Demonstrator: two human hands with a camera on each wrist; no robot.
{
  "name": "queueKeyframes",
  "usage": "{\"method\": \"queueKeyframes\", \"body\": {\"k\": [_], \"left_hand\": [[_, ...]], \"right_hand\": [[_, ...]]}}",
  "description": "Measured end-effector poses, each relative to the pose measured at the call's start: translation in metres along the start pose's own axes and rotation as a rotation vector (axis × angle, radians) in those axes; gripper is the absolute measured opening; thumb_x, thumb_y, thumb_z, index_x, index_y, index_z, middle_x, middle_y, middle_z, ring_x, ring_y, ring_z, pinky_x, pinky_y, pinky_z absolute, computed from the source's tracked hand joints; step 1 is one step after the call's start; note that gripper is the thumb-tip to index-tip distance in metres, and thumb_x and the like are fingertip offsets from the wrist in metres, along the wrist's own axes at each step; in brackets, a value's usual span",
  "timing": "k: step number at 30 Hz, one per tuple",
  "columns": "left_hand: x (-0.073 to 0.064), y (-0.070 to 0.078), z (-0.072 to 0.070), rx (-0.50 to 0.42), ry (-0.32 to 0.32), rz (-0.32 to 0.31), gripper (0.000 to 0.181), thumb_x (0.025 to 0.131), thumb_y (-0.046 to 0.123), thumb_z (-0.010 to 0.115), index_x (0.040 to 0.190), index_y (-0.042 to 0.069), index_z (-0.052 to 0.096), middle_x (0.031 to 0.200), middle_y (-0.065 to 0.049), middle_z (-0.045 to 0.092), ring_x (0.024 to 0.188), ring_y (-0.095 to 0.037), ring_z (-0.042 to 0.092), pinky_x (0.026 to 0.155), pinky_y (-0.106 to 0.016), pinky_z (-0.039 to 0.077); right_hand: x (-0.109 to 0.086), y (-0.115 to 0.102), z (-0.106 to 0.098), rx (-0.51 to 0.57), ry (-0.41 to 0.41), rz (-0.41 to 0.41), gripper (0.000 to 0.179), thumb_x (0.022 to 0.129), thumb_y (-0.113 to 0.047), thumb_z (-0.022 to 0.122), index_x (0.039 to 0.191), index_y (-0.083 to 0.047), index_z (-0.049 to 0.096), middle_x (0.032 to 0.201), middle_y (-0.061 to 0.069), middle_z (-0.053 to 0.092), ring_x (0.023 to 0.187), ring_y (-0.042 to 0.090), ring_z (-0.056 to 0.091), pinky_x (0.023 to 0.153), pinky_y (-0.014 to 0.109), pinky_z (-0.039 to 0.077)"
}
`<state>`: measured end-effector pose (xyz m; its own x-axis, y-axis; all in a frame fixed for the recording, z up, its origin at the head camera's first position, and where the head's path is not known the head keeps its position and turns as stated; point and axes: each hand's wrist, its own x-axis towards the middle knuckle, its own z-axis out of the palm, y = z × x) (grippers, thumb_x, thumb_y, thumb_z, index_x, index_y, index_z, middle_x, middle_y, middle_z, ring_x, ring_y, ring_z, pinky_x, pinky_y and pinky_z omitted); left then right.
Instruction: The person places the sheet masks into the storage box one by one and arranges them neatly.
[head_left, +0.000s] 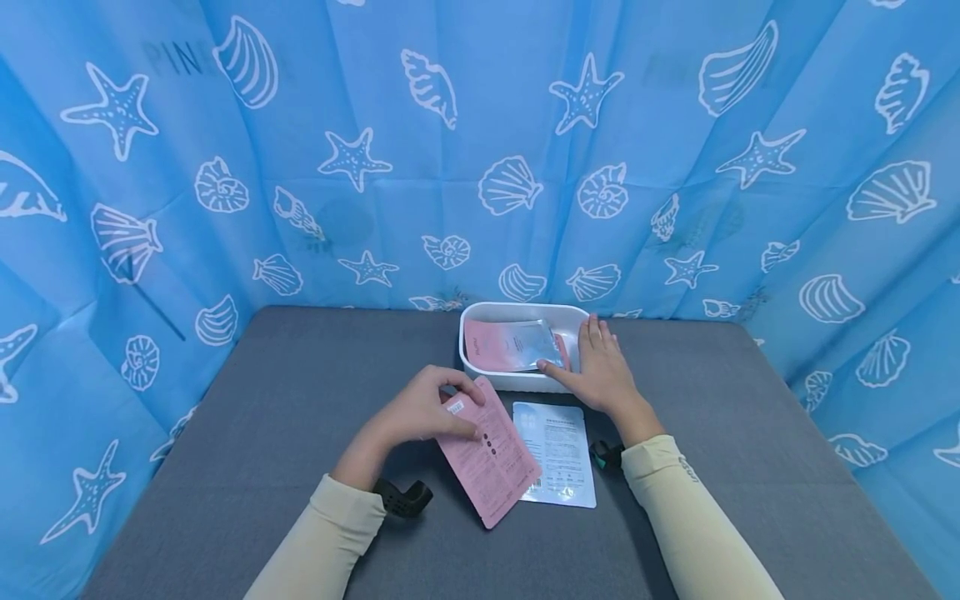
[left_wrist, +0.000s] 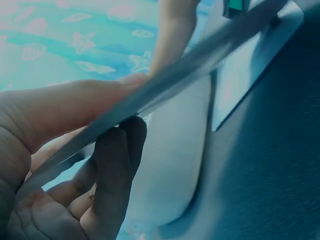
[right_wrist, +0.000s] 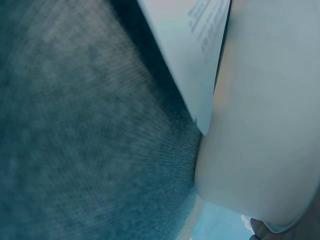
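My left hand (head_left: 431, 408) pinches a pink flat sachet (head_left: 491, 458) near its upper end, thumb on the printed face. The left wrist view shows this sachet (left_wrist: 165, 80) edge-on between the thumb and the curled fingers. A white plastic bin (head_left: 517, 382) stands at the back of the table. Across its right rim rests my right hand (head_left: 600, 375), its fingers straight and the thumb reaching over the front rim. Inside the bin lies a pink and silver-blue sachet (head_left: 498, 343) on top of other packets, which are partly hidden.
A pale blue and white printed sachet (head_left: 566, 454) lies flat in front of the bin, partly covered by the pink one. The grey cloth-covered table (head_left: 322, 367) meets a blue seashell-patterned curtain (head_left: 450, 167) behind and at the sides.
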<state>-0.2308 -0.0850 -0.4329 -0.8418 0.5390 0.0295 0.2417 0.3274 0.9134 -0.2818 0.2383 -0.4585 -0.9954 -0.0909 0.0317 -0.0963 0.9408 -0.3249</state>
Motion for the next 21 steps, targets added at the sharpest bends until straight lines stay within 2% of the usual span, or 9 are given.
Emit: {"method": "queueKeyframes", "body": {"k": [6, 9, 15, 21], "left_hand": [[-0.004, 0.006, -0.012, -0.030, 0.083, 0.025, 0.033, 0.078, 0.009, 0.090, 0.109, 0.013, 0.077, 0.115, -0.011, 0.071, 0.088, -0.024, 0.070, 0.073, -0.034, 0.062], [-0.007, 0.010, -0.018, -0.056, 0.115, 0.012, 0.036, 0.079, 0.008, 0.089, 0.112, 0.013, 0.076, 0.120, -0.013, 0.070, 0.088, -0.025, 0.071, 0.072, -0.036, 0.063], [-0.013, 0.013, -0.029, -0.098, 0.151, 0.010, 0.037, 0.084, 0.006, 0.086, 0.119, 0.010, 0.074, 0.125, -0.020, 0.068, 0.086, -0.025, 0.073, 0.071, -0.040, 0.065], [-0.016, 0.015, -0.037, -0.091, 0.193, 0.008, 0.041, 0.086, 0.008, 0.085, 0.125, 0.014, 0.075, 0.129, -0.018, 0.067, 0.089, -0.026, 0.073, 0.073, -0.040, 0.065]], "right_hand": [[0.000, 0.001, 0.000, -0.009, 0.006, 0.000, 0.126, 0.092, -0.080, 0.054, 0.166, 0.009, 0.005, 0.176, 0.027, -0.003, 0.164, 0.047, -0.003, 0.132, 0.063, 0.005], [0.000, 0.001, 0.000, -0.017, 0.000, 0.002, 0.126, 0.092, -0.081, 0.054, 0.166, 0.009, 0.004, 0.176, 0.026, -0.004, 0.164, 0.048, -0.002, 0.132, 0.063, 0.005], [0.000, 0.000, 0.000, -0.026, -0.005, 0.003, 0.125, 0.093, -0.080, 0.053, 0.165, 0.009, 0.005, 0.176, 0.027, -0.003, 0.164, 0.049, 0.000, 0.132, 0.063, 0.006], [0.000, 0.000, -0.001, -0.022, -0.006, 0.005, 0.125, 0.093, -0.080, 0.053, 0.166, 0.009, 0.004, 0.176, 0.027, -0.004, 0.164, 0.048, -0.003, 0.132, 0.064, 0.007]]}}
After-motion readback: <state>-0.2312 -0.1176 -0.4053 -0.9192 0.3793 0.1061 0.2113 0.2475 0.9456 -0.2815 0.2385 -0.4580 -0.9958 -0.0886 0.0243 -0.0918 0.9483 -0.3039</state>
